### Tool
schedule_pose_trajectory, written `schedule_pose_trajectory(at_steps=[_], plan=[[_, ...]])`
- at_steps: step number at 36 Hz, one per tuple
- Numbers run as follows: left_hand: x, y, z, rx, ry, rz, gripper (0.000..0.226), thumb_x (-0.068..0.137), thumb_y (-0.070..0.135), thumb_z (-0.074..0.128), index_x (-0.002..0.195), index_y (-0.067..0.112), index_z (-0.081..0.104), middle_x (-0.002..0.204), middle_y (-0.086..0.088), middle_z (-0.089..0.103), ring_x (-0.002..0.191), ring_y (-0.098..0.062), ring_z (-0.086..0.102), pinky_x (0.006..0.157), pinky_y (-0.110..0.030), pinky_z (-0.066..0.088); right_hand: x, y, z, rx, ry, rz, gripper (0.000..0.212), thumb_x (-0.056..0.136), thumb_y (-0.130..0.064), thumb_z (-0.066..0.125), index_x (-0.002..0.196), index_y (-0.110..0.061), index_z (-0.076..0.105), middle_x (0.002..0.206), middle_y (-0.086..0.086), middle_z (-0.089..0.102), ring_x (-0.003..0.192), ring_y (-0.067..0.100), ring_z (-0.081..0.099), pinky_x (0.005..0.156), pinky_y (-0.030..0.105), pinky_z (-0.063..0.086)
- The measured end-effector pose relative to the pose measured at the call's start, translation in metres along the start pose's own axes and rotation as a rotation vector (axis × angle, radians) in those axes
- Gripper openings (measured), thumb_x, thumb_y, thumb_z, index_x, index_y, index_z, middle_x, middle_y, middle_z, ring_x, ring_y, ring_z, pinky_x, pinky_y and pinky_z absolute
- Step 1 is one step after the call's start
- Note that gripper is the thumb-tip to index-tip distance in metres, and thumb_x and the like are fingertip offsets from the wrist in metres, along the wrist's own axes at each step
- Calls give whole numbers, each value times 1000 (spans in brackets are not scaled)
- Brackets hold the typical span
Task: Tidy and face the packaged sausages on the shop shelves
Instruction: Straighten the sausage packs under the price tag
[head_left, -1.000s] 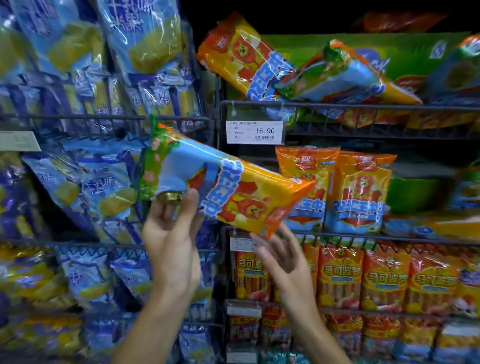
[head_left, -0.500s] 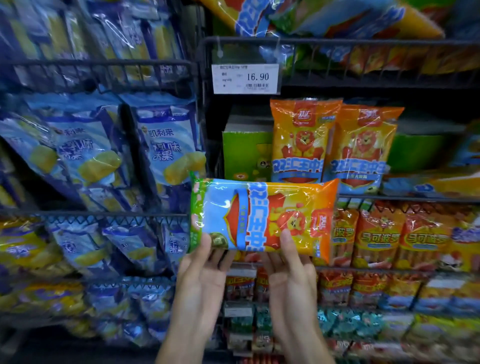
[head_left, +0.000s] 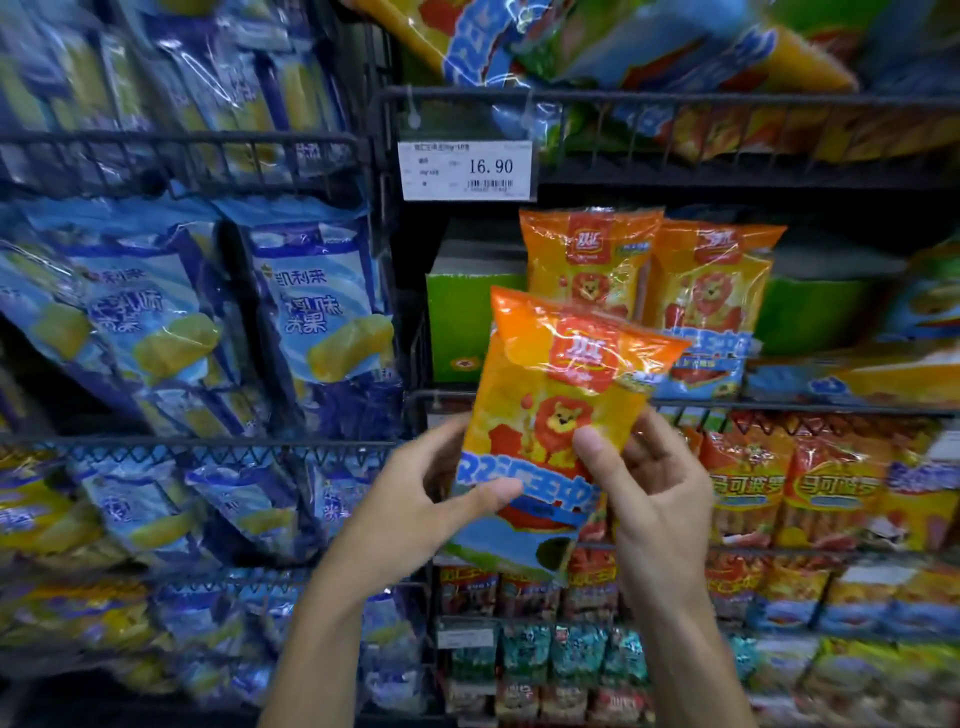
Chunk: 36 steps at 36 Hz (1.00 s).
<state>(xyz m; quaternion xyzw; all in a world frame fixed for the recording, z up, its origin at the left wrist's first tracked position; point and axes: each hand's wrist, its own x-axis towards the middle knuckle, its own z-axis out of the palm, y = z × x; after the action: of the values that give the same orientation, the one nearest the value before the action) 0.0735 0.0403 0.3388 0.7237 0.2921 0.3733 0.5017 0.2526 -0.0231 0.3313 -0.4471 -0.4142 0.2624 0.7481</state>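
Below the price tag (head_left: 466, 170), one pack (head_left: 556, 415) is held upright, pinched by left hand (head_left: 415, 499) and right hand (head_left: 649, 483), not yet shelved beside two faced packs (head_left: 649, 291).

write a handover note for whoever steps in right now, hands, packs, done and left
Left hand: grip on the lion pack, thumb across its lower front.
Right hand: grip on the same pack's right side.
Pack: upright, front out, held in front of the middle shelf, not yet set down.
Two matching packs already stand faced on that shelf.
Left: probably stand this pack beside them; top-shelf packs lie askew.
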Motion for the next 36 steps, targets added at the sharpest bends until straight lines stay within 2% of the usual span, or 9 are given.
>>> schedule_pose_trajectory(at_steps=[2,9,12,16,18,22,30,33,36], plan=[[6,2,5,-28,27,13,48,85,27,75,131,25,61,122,11,73,114,-13,70,93,-32,58,3,-2,6,-12,-13,-40,56,71,-22,77,125,-19,62,101,-23,76,98,-3,72,81,14,56],[25,0,-1,-65,282,247,36,78,10,80,113,15,71,106,4,79,100,-17,76,82,-28,60,18,-3,19,-39,-117,-107,53,77,-31,71,126,-42,52,116,-36,63,110,-21,58,91,6,48],[35,10,-8,-108,349,344,32,77,8,79,105,20,70,99,10,79,95,-11,76,79,-22,59,30,-1,21,-149,-228,-196,56,89,-28,69,141,-39,49,134,-32,60,129,-5,55,103,19,48],[53,23,-22,-173,348,405,33,75,6,77,104,17,67,96,12,79,94,-10,75,78,-21,58,41,2,28,-266,-232,-273,56,91,-35,68,126,-72,46,128,-47,53,128,-10,53,105,17,46],[60,29,-26,-178,322,428,34,75,8,77,106,18,67,98,12,78,96,-9,75,80,-23,58,46,3,35,-257,-199,-283,55,91,-36,67,120,-78,45,123,-51,52,126,-10,54,103,17,47],[75,31,-30,-218,286,437,33,78,9,78,107,20,67,99,10,78,97,-9,73,81,-23,56,55,10,45,-161,-130,-310,49,91,-31,67,127,-57,46,124,-47,55,127,-7,55,102,19,49],[95,11,-39,-265,262,371,37,79,7,78,114,17,67,103,5,78,100,-14,72,83,-24,56,67,34,54,-196,-66,-257,53,93,-14,73,131,-43,48,127,-29,56,115,-17,57,92,6,46],[101,2,-40,-241,262,343,38,81,8,78,117,16,66,106,2,77,102,-17,72,85,-26,56,70,43,55,-254,-32,-252,55,94,-15,73,137,-34,47,130,-20,60,115,-12,59,91,4,45],[102,-4,-43,-158,254,311,38,86,8,76,121,16,64,110,2,77,108,-17,72,89,-28,57,70,50,55,-324,-27,-246,55,94,-18,74,142,-30,50,124,-29,58,111,-21,56,89,2,44]])
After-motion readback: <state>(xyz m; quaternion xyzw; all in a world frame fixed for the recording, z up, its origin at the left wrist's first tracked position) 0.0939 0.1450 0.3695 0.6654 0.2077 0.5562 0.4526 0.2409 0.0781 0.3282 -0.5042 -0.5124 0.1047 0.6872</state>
